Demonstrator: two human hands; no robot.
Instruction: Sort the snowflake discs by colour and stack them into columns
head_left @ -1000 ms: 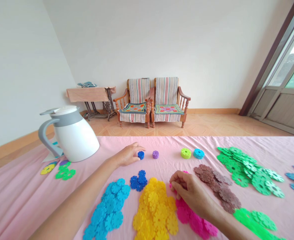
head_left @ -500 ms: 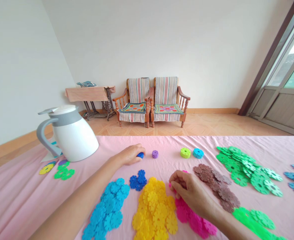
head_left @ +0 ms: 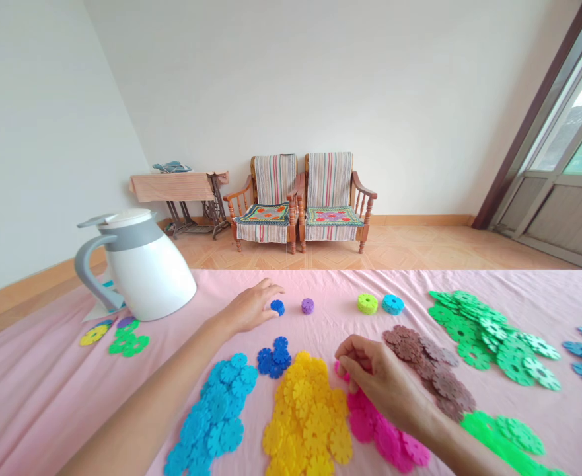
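My left hand (head_left: 252, 307) is open, its fingers apart just left of a small stack of dark blue notched discs (head_left: 277, 307). To the right of that stack stand a purple stack (head_left: 307, 306), a lime stack (head_left: 367, 303) and a light blue stack (head_left: 392, 304). My right hand (head_left: 370, 367) pinches a pink notched disc (head_left: 341, 370) between thumb and fingers, above the pile of pink discs (head_left: 387, 436). Between the hands lie loose dark blue discs (head_left: 273, 359) and a heap of yellow discs (head_left: 308, 420).
Light blue discs (head_left: 214, 413) are heaped under my left forearm's side. Brown discs (head_left: 427, 370), green discs (head_left: 491, 334) and bright green discs (head_left: 511, 439) spread to the right. A white jug (head_left: 149, 271) stands at the left on the pink cloth (head_left: 172, 357).
My left hand has let go of the dark blue stack and drawn slightly left, its fingers opening. The right hand has hardly moved.
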